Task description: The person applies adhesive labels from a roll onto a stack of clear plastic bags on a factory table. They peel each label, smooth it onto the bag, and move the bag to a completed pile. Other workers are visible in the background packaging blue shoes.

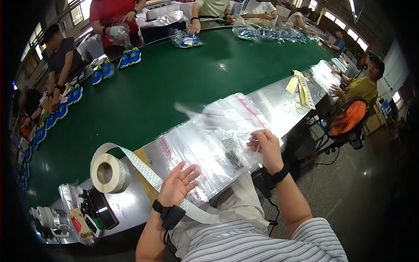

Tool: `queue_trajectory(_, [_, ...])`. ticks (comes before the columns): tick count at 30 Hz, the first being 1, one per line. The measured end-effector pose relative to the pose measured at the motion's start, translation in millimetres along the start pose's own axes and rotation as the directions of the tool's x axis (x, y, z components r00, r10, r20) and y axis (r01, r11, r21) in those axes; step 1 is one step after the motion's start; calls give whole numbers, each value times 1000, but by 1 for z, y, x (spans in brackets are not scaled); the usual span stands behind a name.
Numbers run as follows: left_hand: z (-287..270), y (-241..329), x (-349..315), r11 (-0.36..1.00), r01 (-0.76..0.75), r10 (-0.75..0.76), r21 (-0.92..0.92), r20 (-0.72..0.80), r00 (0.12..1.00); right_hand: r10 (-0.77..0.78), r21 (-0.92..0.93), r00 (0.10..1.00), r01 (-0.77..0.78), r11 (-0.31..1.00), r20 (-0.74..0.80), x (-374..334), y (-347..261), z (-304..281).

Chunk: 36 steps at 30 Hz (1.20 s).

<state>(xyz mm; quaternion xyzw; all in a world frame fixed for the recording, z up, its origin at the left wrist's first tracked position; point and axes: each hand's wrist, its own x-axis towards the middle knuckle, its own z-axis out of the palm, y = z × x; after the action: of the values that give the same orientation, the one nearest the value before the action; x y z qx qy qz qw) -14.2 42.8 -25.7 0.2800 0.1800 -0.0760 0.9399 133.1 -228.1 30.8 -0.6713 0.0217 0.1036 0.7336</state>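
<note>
Clear plastic bags [185,142] with pink-red edge strips lie in a flat pile on the metal ledge before me. My right hand [269,150] is closed, its fingertips pinching a crumpled clear plastic bag [227,124] lifted over the pile. That bag's far end is smeared by motion. Over the pile's near left corner, my left hand [178,185] is palm up with fingers apart and nothing in it. Beside it, a white strip of labels [142,163] runs from a large label roll [114,174] past my left wrist toward my lap.
Beyond the ledge stretches a green conveyor belt [174,83] with blue sneakers [130,57] and bagged pairs along its far side, where several people work. Rubber bands [299,107] and yellow-white papers [301,87] lie rightward. A phone [104,209] lies left; an orange fan [349,118] stands right.
</note>
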Motion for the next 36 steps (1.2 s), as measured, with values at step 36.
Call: queue_trajectory(36, [-39,-55,-134,805,172,89,567,-403,911,-89,-338,487,716,611,869,-96,33,88])
